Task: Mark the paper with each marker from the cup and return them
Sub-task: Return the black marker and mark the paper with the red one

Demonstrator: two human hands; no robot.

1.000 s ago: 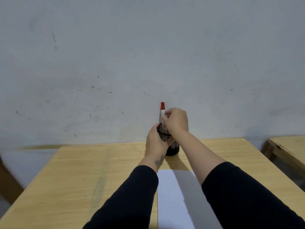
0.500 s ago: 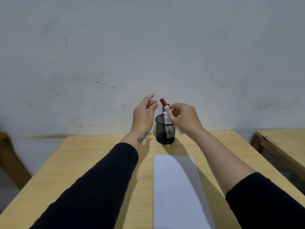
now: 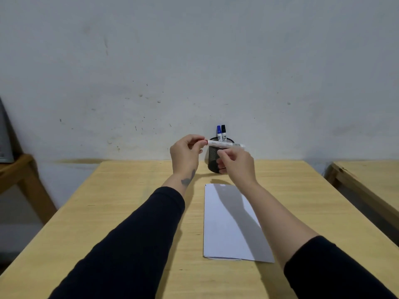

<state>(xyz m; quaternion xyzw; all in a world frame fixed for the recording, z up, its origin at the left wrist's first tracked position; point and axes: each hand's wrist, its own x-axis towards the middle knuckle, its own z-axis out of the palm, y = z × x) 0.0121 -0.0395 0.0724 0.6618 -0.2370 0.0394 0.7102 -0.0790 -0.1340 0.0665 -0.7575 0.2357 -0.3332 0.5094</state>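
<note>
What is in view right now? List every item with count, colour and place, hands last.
red marker: 1, white barrel with a red cap, held level in front of the cup
cup: 1, black mesh, far middle of the table
markers in cup: 2, blue-capped and black-capped, standing upright
paper: 1, white, on the table nearer than the cup
table: 1, light wood
second table: 1, light wood, far right
left hand: pinching the red cap
right hand: holding the barrel
</note>
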